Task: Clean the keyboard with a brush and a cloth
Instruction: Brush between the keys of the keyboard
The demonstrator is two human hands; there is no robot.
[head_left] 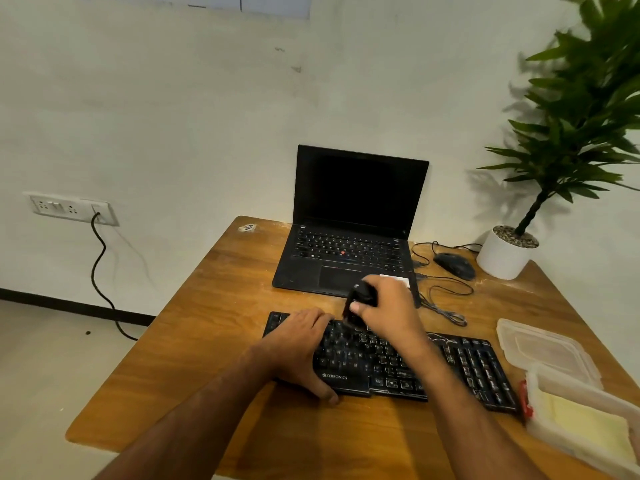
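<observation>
A black keyboard (460, 368) lies across the wooden table (214, 334), in front of me. My left hand (298, 348) rests on the keyboard's left end, thumb hooked over its front edge, holding it down. My right hand (388, 310) grips a black brush (358, 301), whose bristle end touches the top rows of keys left of centre. A yellow cloth (585, 424) lies folded in a clear plastic box (571, 382) at the right front of the table.
An open black laptop (349, 244) stands behind the keyboard. A black mouse (453, 265) and loose cables (446, 303) lie to its right, near a white plant pot (502, 256). The box's clear lid (543, 348) rests beside the keyboard's right end.
</observation>
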